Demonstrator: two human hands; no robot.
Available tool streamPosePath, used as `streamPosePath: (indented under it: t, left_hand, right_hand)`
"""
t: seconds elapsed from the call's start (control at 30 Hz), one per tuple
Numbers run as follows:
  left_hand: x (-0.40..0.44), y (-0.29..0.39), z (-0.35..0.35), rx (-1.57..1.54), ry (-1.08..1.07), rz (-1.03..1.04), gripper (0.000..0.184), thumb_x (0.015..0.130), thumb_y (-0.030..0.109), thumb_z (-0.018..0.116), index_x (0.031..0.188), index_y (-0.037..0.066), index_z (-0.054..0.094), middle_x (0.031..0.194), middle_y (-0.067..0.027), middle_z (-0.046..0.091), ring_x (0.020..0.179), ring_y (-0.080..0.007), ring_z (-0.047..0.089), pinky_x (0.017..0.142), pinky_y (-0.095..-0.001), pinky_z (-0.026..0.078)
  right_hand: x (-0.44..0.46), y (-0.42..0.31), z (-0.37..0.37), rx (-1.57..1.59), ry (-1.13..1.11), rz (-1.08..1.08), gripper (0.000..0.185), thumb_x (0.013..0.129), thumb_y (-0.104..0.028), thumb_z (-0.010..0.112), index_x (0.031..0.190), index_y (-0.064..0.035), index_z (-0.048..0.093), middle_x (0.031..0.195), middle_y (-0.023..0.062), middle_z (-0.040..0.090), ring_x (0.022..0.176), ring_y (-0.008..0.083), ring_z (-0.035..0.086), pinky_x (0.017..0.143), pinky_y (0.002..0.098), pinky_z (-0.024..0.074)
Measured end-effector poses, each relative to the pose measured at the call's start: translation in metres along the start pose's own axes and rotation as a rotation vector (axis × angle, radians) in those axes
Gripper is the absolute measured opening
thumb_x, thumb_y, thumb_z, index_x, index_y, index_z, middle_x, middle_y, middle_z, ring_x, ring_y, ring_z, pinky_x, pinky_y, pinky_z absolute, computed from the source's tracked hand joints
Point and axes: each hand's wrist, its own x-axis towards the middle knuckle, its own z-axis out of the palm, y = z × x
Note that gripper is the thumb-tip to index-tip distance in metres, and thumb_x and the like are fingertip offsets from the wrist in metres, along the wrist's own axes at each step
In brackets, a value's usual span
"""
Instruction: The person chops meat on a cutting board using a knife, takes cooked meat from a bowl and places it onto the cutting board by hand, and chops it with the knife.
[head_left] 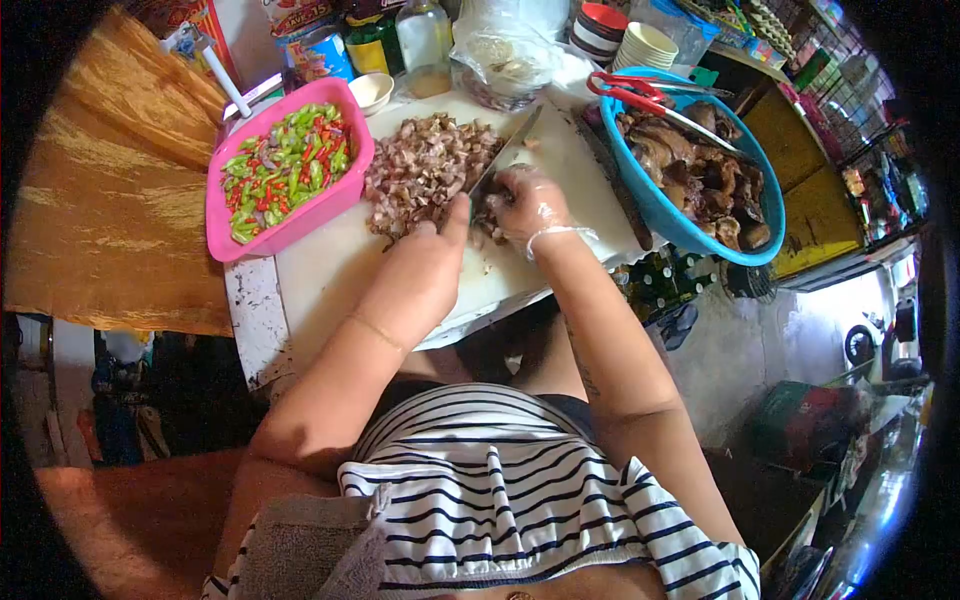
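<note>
Curtain [100,190], gold-brown, fills upper left of the frame. Table [262,320] at upper centre; white paint chipped along its left edge. Floor [735,340] grey at right, strong glare [850,300] toward far right. Yellow cabinet [822,170] upper right, wire rack [855,60] above it. Lower left: reddish-brown surface [120,510], partly shadowed; floor or cloth, cannot tell.

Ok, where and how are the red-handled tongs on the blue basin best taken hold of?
I'd grip the tongs by their red handles, coming from the left and slightly above: that end points left, at the near-left rim of the blue basin, while the metal arms reach over the dark meat.
</note>
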Motion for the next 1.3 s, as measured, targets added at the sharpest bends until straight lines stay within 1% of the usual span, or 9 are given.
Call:
streamPosePath:
  t: [0.2, 0.3, 0.47, 0.57, 0.6, 0.73, 0.93, 1.07, 1.3]
  left_hand:
    - [0.007, -0.007, 0.002, -0.015, 0.024, 0.031, 0.071, 0.09, 0.0, 0.059, 0.157, 0.006, 0.037, 0.102, -0.0321, 0.064, 0.089, -0.0471, 0.066, 0.08, -0.0533, 0.054]
    - [-0.019, -0.03, 0.004, -0.097, 0.103, 0.066, 0.073, 0.09, 0.002, 0.062, 0.158, 0.011, 0.037, 0.104, -0.0322, 0.064, 0.09, -0.0488, 0.065, 0.08, -0.0542, 0.053]
    - [-0.05, -0.03, -0.012, -0.192, 0.236, -0.001, 0.078, 0.088, 0.004, 0.068, 0.159, 0.015, 0.037, 0.106, -0.0333, 0.064, 0.093, -0.0513, 0.063, 0.081, -0.0547, 0.052]
    - [-0.06, -0.024, -0.022, -0.196, 0.326, -0.012, 0.075, 0.089, 0.003, 0.067, 0.157, 0.01, 0.038, 0.094, -0.031, 0.062, 0.082, -0.049, 0.063, 0.075, -0.0557, 0.051]
    - [-0.064, -0.027, -0.017, -0.198, 0.341, 0.0, 0.075, 0.088, 0.003, 0.068, 0.157, 0.01, 0.038, 0.093, -0.0309, 0.063, 0.083, -0.0493, 0.063, 0.075, -0.0556, 0.051]
    - [-0.072, -0.039, -0.004, -0.24, 0.394, 0.059, 0.076, 0.088, 0.005, 0.069, 0.157, 0.011, 0.038, 0.091, -0.031, 0.064, 0.084, -0.0502, 0.064, 0.076, -0.0557, 0.051]
    - [-0.076, -0.034, -0.003, -0.266, 0.31, 0.044, 0.075, 0.09, 0.007, 0.068, 0.158, 0.013, 0.037, 0.095, -0.0318, 0.064, 0.085, -0.0501, 0.065, 0.076, -0.0557, 0.052]
    - [-0.077, -0.023, -0.012, -0.227, 0.138, 0.007, 0.073, 0.091, 0.006, 0.067, 0.158, 0.014, 0.039, 0.106, -0.0311, 0.065, 0.095, -0.0502, 0.063, 0.084, -0.0549, 0.051]
    - [-0.073, -0.009, -0.038, 0.001, -0.01, 0.016, 0.071, 0.092, 0.007, 0.065, 0.158, 0.013, 0.039, 0.102, -0.0283, 0.062, 0.085, -0.0483, 0.063, 0.077, -0.0545, 0.051]
  right_hand:
    - [-0.011, -0.005, -0.006, 0.017, 0.106, -0.142, 0.02, 0.08, -0.013, 0.076, 0.099, -0.0081, 0.076, 0.103, 0.0169, 0.073, 0.1, 0.0397, 0.065, 0.091, 0.0479, 0.0521]
    - [-0.009, 0.007, 0.002, 0.126, 0.286, -0.142, 0.018, 0.08, -0.016, 0.073, 0.097, -0.0091, 0.077, 0.107, 0.0184, 0.072, 0.103, 0.0403, 0.065, 0.097, 0.0484, 0.0492]
    - [0.01, 0.013, -0.005, 0.122, 0.389, 0.102, 0.028, 0.091, -0.027, 0.068, 0.113, -0.0101, 0.075, 0.121, 0.0204, 0.069, 0.118, 0.0428, 0.061, 0.106, 0.0481, 0.0459]
    - [0.047, 0.049, 0.008, -0.077, 0.418, 0.186, 0.037, 0.097, -0.032, 0.062, 0.124, -0.0082, 0.071, 0.129, 0.0232, 0.066, 0.121, 0.0446, 0.06, 0.11, 0.0478, 0.044]
    - [0.057, 0.054, -0.006, 0.117, 0.095, 0.297, 0.045, 0.101, -0.036, 0.058, 0.132, -0.006, 0.066, 0.138, 0.0245, 0.061, 0.127, 0.0448, 0.057, 0.113, 0.0471, 0.0417]
    - [0.047, 0.05, -0.007, -0.11, -0.1, 0.01, 0.044, 0.101, -0.034, 0.055, 0.134, -0.007, 0.065, 0.138, 0.0238, 0.062, 0.13, 0.0426, 0.055, 0.115, 0.0465, 0.0401]
    - [-0.02, 0.012, -0.007, 0.008, -0.015, -0.148, 0.038, 0.095, -0.03, 0.066, 0.129, -0.0134, 0.069, 0.137, 0.0212, 0.062, 0.124, 0.0416, 0.056, 0.109, 0.0488, 0.0432]
    - [-0.038, -0.001, -0.018, 0.181, 0.175, -0.135, 0.035, 0.081, -0.022, 0.08, 0.113, -0.0124, 0.071, 0.115, 0.0194, 0.067, 0.113, 0.0419, 0.061, 0.099, 0.0504, 0.0497]
    - [-0.026, 0.001, -0.005, 0.064, 0.115, -0.145, 0.029, 0.081, -0.014, 0.081, 0.108, -0.0072, 0.074, 0.114, 0.0176, 0.068, 0.103, 0.04, 0.066, 0.091, 0.045, 0.0544]
